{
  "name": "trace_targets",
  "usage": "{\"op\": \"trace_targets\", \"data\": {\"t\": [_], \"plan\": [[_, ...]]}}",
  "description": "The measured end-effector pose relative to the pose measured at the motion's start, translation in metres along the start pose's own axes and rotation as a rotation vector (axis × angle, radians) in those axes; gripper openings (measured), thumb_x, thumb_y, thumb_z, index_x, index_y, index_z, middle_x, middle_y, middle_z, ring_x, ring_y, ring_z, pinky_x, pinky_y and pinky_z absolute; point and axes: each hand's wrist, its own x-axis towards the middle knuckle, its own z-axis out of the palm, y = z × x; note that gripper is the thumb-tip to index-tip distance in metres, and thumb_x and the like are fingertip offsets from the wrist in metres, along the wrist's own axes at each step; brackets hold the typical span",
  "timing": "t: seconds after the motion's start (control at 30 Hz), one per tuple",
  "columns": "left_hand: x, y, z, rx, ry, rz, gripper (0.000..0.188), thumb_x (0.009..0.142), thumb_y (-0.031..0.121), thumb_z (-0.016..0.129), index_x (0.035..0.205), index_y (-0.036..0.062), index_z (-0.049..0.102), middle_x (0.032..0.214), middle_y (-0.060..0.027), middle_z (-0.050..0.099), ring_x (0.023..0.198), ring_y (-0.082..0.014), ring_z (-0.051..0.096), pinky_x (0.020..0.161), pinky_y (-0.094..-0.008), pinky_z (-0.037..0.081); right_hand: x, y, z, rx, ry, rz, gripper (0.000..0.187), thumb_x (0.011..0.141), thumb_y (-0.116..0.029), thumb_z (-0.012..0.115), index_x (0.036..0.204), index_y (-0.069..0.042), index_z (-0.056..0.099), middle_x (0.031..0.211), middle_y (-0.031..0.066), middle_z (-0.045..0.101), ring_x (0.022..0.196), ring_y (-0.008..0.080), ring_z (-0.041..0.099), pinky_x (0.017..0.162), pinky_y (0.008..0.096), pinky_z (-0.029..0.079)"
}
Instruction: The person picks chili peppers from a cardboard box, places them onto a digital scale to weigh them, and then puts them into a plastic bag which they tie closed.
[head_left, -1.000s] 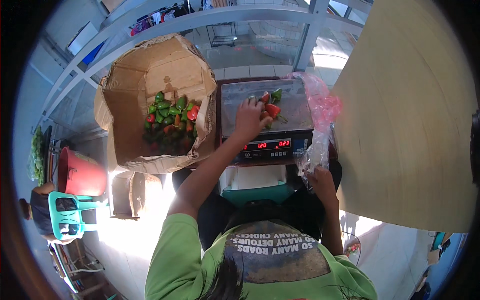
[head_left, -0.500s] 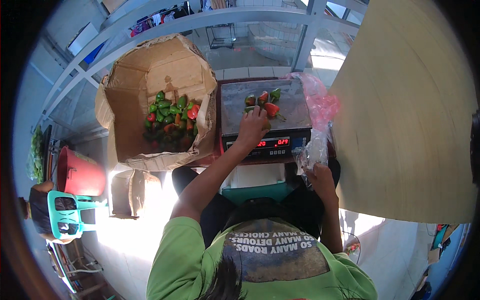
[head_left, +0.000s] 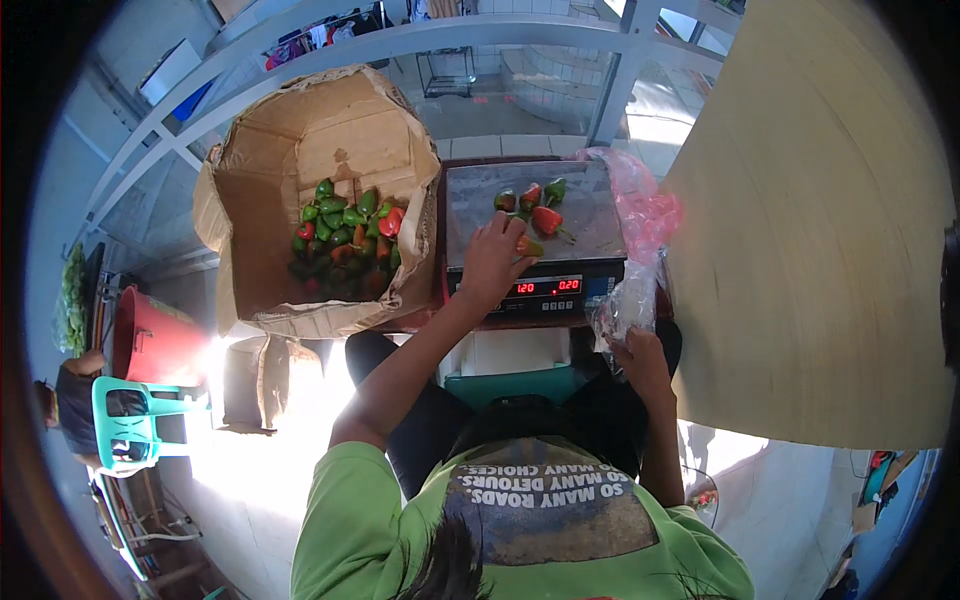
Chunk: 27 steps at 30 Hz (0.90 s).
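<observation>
My left hand (head_left: 490,262) is over the front edge of a digital scale (head_left: 460,225), its fingers closed round an orange-green bell pepper (head_left: 530,246). Just beyond the fingertips, a red bell pepper (head_left: 546,220) and several darker green and red ones rest on the scale's metal plate. At the right, my right hand (head_left: 640,355) grips the gathered lower part of a clear plastic bag (head_left: 638,290) below the scale's right corner. What the bag holds, if anything, I cannot make out.
Left of the scale stands a torn cardboard box (head_left: 262,215) with many green and red peppers (head_left: 345,235) inside. Pink plastic (head_left: 645,205) lies along the scale's right side. A large curved wooden board (head_left: 810,250) rises on the right. A person (head_left: 75,400) sits far left, near a red bucket (head_left: 155,340).
My left hand has drawn back slightly toward me and left, with the orange-green pepper in its fingers. The scale's red digits have changed. My right hand stays put.
</observation>
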Motion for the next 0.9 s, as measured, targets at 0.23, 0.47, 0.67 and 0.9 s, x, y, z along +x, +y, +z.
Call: {"op": "trace_targets", "data": {"t": [0.23, 0.47, 0.67, 0.9], "plan": [[-0.001, 0.011, -0.012, -0.032, -0.014, -0.064, 0.041, 0.064, 0.016, 0.073, 0.096, 0.0066, 0.049, 0.090, -0.0106, 0.048, 0.080, -0.0290, 0.054, 0.067, -0.0396, 0.043, 0.001, 0.007, 0.007, 0.036, 0.111, -0.122, 0.030, 0.073, -0.016, 0.063, 0.063, 0.005, 0.044, 0.064, 0.0232, 0.047, 0.065, 0.0421, 0.049, 0.056, 0.0443, 0.037], [-0.010, 0.005, -0.121, -0.052, 0.455, -0.250, 0.031, 0.067, 0.015, 0.070, 0.089, 0.0035, 0.052, 0.084, -0.0122, 0.050, 0.071, -0.0274, 0.052, 0.064, -0.0391, 0.043, 0.003, 0.003, 0.007, 0.086, 0.037, -0.166, 0.026, 0.074, -0.014, 0.061, 0.064, 0.005, 0.046, 0.065, 0.0228, 0.048, 0.066, 0.0411, 0.050, 0.057, 0.0438, 0.038], [-0.049, -0.067, -0.145, 0.280, 0.444, -0.352, 0.032, 0.069, 0.013, 0.067, 0.096, 0.0031, 0.053, 0.085, -0.0132, 0.050, 0.079, -0.0290, 0.051, 0.068, -0.0385, 0.043, 0.015, -0.041, 0.005, 0.116, -0.111, -0.274, 0.014, 0.071, -0.009, 0.058, 0.075, 0.002, 0.051, 0.074, 0.0200, 0.054, 0.072, 0.0372, 0.054, 0.064, 0.0431, 0.042], [-0.056, 0.007, -0.110, -0.257, 0.240, -0.321, 0.031, 0.077, 0.020, 0.062, 0.100, 0.0017, 0.052, 0.085, -0.0139, 0.051, 0.077, -0.0274, 0.052, 0.069, -0.0357, 0.042, 0.042, -0.076, 0.013, -0.012, -0.312, -0.488, 0.013, 0.073, -0.011, 0.056, 0.078, 0.001, 0.053, 0.072, 0.0164, 0.054, 0.070, 0.0345, 0.055, 0.065, 0.0415, 0.043]]}}
